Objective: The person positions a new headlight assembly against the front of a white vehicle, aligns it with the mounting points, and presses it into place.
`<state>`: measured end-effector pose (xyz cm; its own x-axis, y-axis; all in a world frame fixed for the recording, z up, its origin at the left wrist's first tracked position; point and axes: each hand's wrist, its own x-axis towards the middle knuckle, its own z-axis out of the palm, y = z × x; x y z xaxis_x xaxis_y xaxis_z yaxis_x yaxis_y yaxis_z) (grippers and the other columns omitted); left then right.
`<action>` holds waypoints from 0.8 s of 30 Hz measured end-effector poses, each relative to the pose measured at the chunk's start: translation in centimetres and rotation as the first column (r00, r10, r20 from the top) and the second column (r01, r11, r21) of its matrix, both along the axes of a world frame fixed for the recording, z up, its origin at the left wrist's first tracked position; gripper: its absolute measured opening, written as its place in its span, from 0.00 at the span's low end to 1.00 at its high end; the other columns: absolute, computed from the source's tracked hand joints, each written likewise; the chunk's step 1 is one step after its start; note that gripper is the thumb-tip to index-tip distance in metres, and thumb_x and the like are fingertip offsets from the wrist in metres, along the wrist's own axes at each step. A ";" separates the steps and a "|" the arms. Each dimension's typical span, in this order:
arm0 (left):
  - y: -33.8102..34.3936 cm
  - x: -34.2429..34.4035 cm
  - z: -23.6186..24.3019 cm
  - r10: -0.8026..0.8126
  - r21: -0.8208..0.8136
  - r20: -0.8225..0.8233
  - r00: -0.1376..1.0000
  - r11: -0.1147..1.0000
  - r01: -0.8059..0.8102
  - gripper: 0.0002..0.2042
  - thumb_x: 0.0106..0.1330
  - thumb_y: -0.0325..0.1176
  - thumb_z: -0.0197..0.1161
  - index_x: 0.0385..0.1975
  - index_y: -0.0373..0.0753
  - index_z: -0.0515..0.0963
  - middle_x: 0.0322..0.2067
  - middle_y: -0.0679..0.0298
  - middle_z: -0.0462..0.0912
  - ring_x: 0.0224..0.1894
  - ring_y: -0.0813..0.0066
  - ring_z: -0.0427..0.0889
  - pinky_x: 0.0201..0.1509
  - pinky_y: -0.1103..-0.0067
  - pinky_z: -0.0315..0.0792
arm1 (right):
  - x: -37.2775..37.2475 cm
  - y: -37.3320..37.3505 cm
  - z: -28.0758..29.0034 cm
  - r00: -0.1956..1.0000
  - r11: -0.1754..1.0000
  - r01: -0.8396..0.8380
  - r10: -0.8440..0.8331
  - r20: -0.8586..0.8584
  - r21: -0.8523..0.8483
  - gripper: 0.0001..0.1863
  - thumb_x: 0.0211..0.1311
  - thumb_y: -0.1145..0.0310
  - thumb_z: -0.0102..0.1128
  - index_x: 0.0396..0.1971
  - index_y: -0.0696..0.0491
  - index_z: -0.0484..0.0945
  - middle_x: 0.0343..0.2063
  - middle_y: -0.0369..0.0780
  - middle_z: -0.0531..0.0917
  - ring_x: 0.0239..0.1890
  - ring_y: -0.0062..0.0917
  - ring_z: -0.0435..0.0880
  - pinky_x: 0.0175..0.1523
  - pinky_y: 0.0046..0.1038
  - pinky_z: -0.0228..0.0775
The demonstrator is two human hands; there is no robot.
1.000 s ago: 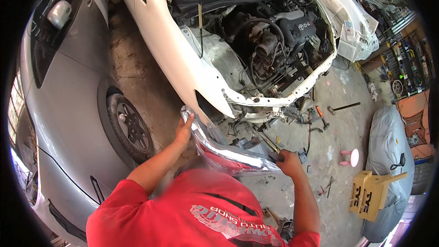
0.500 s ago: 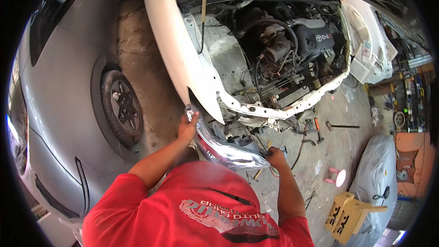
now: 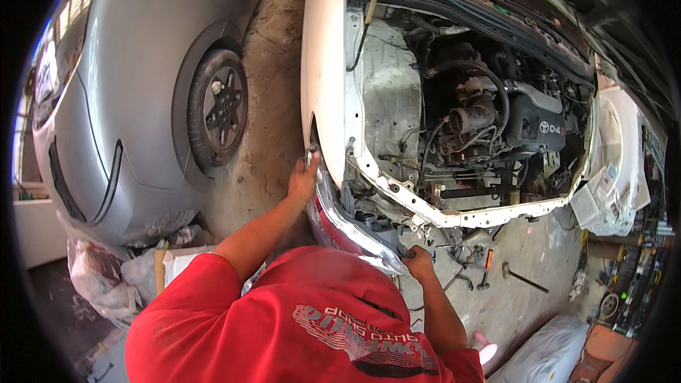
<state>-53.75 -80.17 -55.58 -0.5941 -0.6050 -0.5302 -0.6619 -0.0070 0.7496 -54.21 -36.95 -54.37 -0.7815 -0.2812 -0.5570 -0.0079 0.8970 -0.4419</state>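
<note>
I hold a long, curved car headlight (image 3: pixel 355 230) with a shiny clear lens between my two hands. My left hand (image 3: pixel 303 183) is closed on its narrow upper tip, close to the front end of the white fender (image 3: pixel 326 99). At the other end, my right hand (image 3: pixel 418 264) grips the headlight's lower corner by its dark back edge. The lens side is turned toward my red shirt, and the dark housing faces the white car. Whether the headlight touches the fender, I cannot tell.
The white car's engine bay (image 3: pixel 482 113) lies exposed behind its bare front crossbar (image 3: pixel 418 206). To the left stands a silver car (image 3: pixel 135 99) with a dark wheel (image 3: pixel 218 108). Hammers (image 3: pixel 525 278) lie on the concrete floor at right, near a covered grey shape (image 3: pixel 543 347).
The headlight has come up closer to the fender's front, with both hands still on it. My view has shifted, so the white car sits farther right and the silver car shows more.
</note>
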 end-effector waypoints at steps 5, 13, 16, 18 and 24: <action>-0.1 -2.3 0.9 0.094 0.015 0.084 0.992 0.995 -0.096 0.52 0.61 0.80 0.38 0.62 0.30 0.68 0.57 0.36 0.75 0.62 0.43 0.73 0.66 0.62 0.65 | -0.7 -0.4 0.0 0.999 0.999 0.024 -0.022 0.048 -0.039 0.19 0.46 0.62 0.74 0.36 0.58 0.83 0.33 0.51 0.86 0.38 0.44 0.86 0.45 0.40 0.76; 0.2 -2.7 0.8 0.202 0.040 0.165 0.966 0.977 -0.211 0.54 0.59 0.82 0.38 0.61 0.28 0.66 0.56 0.36 0.76 0.61 0.42 0.74 0.65 0.61 0.65 | -2.3 0.1 1.2 0.998 1.000 -0.013 0.011 -0.063 -0.022 0.19 0.44 0.63 0.74 0.34 0.59 0.82 0.32 0.50 0.86 0.37 0.43 0.86 0.44 0.39 0.76; 0.3 -2.3 0.5 0.223 0.042 0.116 0.968 0.972 -0.229 0.54 0.58 0.82 0.38 0.60 0.28 0.66 0.56 0.36 0.75 0.61 0.43 0.74 0.65 0.62 0.65 | -3.0 0.2 1.6 0.998 0.999 0.030 -0.031 -0.057 -0.028 0.20 0.43 0.64 0.74 0.34 0.60 0.81 0.31 0.51 0.85 0.37 0.45 0.86 0.44 0.40 0.77; 0.6 -2.3 0.4 0.213 0.077 0.082 0.974 0.973 -0.220 0.55 0.58 0.83 0.38 0.60 0.28 0.66 0.57 0.37 0.75 0.61 0.44 0.75 0.65 0.62 0.65 | -2.6 0.7 1.4 0.993 0.997 0.057 -0.062 -0.100 -0.045 0.21 0.42 0.64 0.75 0.34 0.60 0.79 0.31 0.50 0.85 0.37 0.44 0.86 0.43 0.40 0.76; 0.5 -3.7 -0.6 0.206 0.084 0.139 0.969 0.972 -0.219 0.57 0.56 0.84 0.37 0.60 0.26 0.66 0.57 0.36 0.75 0.62 0.43 0.74 0.66 0.62 0.65 | -2.1 0.6 1.7 0.981 0.987 0.137 -0.147 -0.129 -0.082 0.29 0.40 0.68 0.80 0.42 0.60 0.72 0.34 0.47 0.82 0.36 0.38 0.82 0.43 0.36 0.74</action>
<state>-57.43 -79.70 -56.21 -0.3806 -0.6510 -0.6568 -0.7282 -0.2268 0.6468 -56.26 -36.37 -52.67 -0.8826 -0.1978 -0.4265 0.0538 0.8588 -0.5096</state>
